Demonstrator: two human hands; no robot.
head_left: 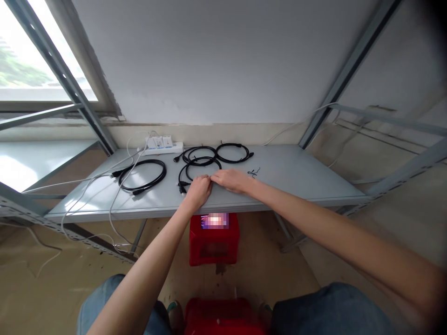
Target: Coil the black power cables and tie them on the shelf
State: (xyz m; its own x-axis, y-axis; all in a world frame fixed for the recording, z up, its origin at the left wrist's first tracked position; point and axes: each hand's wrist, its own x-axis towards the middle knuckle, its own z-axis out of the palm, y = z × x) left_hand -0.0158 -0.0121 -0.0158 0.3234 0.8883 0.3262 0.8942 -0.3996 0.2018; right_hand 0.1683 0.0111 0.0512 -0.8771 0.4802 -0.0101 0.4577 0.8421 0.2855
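A coiled black cable (179, 178) with connector ends lies near the front of the grey shelf (289, 172). My left hand (199, 188) is closed on the near right part of this coil. Pressed close beside it, my right hand (230, 180) is closed with its fingertips meeting the left fingers at the same spot. Whether a thin tie is between the fingertips is hidden. Just behind, touching or overlapping, is a second black coil (209, 148). A third coil (232, 161) sits to its right, and another black coil (165, 170) lies apart at the left.
Several thin black ties (253, 172) lie right of my right hand. A white power strip (162, 150) with plugged-in adapters stands against the wall, its white cords (113, 204) trailing over the left front edge. Below is a red stool (213, 249) with a lit phone (209, 221) on it.
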